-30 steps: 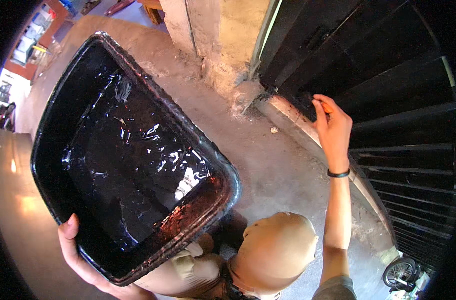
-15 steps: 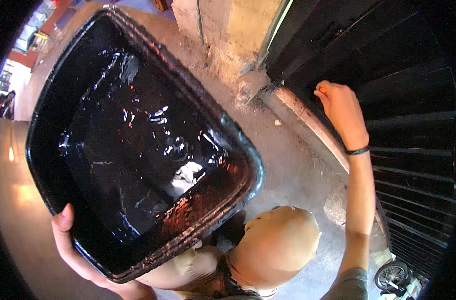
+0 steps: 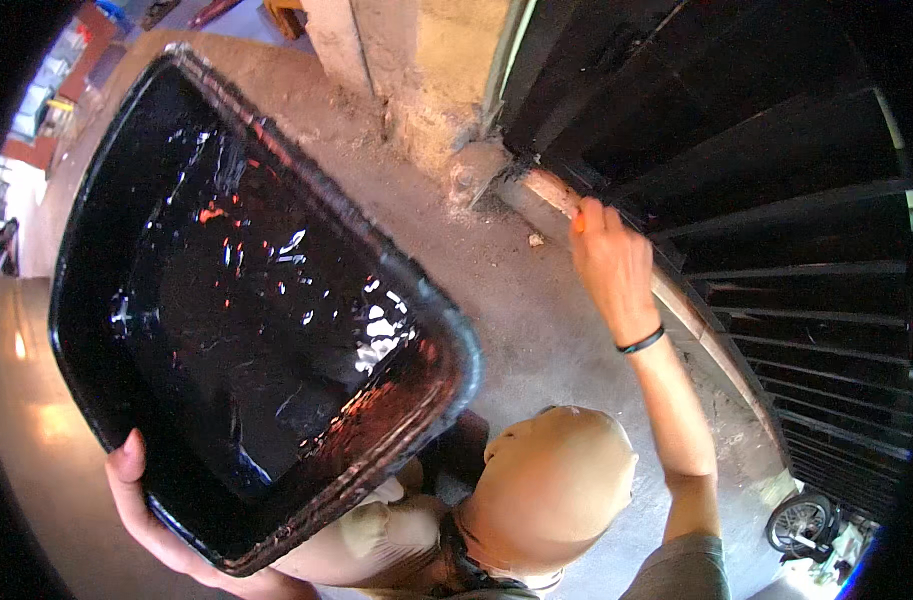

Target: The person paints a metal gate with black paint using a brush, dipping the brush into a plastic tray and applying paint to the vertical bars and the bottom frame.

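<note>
My left hand [image 3: 136, 490] grips the lower-left rim of a large black tub [image 3: 251, 555], thumb over the edge and the other fingers hidden beneath. The tub is tilted, and dark glossy liquid [image 3: 246, 350] with bright reflections lies inside it. My right hand [image 3: 616, 260], with a dark band at the wrist, is closed around something small of which only an orange bit [image 3: 578, 221] shows. That hand is in front of the pale sill [image 3: 696, 310] along the foot of a black slatted gate [image 3: 776, 200].
A stained yellowish pillar [image 3: 426, 70] stands at the gate's far end, with a rounded lump [image 3: 473, 172] at its base. My bent knee [image 3: 556, 490] in tan cloth is below the tub. A spoked wheel [image 3: 799, 525] shows at the lower right. Dusty concrete floor [image 3: 536, 330] lies between.
My right hand has moved left and down, from in front of the gate's black slats to its sill. The tub has shifted slightly left and tilted, its far edge lower in view.
</note>
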A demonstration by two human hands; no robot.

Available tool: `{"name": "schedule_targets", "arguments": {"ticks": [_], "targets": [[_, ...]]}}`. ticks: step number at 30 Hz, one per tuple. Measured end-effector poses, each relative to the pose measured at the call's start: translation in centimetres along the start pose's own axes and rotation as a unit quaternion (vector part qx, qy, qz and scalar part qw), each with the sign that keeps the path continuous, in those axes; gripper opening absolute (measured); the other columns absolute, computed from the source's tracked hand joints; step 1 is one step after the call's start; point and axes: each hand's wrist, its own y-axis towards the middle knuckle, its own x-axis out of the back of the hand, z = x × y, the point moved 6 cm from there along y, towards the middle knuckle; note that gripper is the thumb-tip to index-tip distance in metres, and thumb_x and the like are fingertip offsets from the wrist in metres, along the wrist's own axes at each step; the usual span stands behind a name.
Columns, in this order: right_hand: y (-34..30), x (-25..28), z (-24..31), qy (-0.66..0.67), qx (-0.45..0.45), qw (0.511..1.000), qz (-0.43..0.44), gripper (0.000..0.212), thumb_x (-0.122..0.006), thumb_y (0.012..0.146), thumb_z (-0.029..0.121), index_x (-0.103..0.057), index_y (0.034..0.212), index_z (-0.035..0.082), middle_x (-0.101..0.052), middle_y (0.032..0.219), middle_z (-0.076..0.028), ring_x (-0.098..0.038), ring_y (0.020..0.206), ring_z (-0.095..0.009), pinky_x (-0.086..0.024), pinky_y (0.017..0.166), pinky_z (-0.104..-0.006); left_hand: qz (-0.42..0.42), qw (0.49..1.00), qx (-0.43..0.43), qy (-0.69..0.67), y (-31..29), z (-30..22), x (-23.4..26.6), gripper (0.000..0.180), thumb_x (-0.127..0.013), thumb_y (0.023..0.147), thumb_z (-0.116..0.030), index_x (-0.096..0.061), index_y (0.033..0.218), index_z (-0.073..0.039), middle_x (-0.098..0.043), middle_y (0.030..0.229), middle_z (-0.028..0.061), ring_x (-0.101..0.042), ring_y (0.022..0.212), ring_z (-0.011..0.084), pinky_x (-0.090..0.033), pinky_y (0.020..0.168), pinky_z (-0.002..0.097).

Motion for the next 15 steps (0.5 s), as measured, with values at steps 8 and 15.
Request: {"name": "schedule_targets", "arguments": {"ticks": [8, 15], "targets": [[2.0, -1.0, 0.1, -0.022, -0.125, 0.992, 0.002, 0.017, -0.064, 0.103, 0.022, -0.061, 0.095, 0.008, -0.069, 0.083, -0.014, -0.072, 0.06, -0.031, -0.058, 0.05, -0.039, 0.08, 0.884, -0.298, 0.35, -5.1, -1.5, -1.6, 0.068, -0.073, 0.088, -0.022, -0.052, 0.149, 0.0, -0.056, 0.147, 0.0226, -0.06, 0.131, 0.0367, -0.051, 0.111, 0.0438], [3.4, -1.5, 0.0, -0.008, -0.171, 0.985, -0.011, 0.01, -0.067, 0.095, 0.013, -0.06, 0.093, 0.006, -0.069, 0.081, -0.016, -0.075, 0.063, -0.03, -0.06, 0.052, -0.0361, 0.002, 0.964, -0.199, 0.173, -4.4, -1.6, -2.1, 0.057, -0.073, 0.091, -0.016, -0.057, 0.143, 0.0, -0.059, 0.141, 0.0271, -0.061, 0.127, 0.0388, -0.052, 0.109, 0.0491]]}}
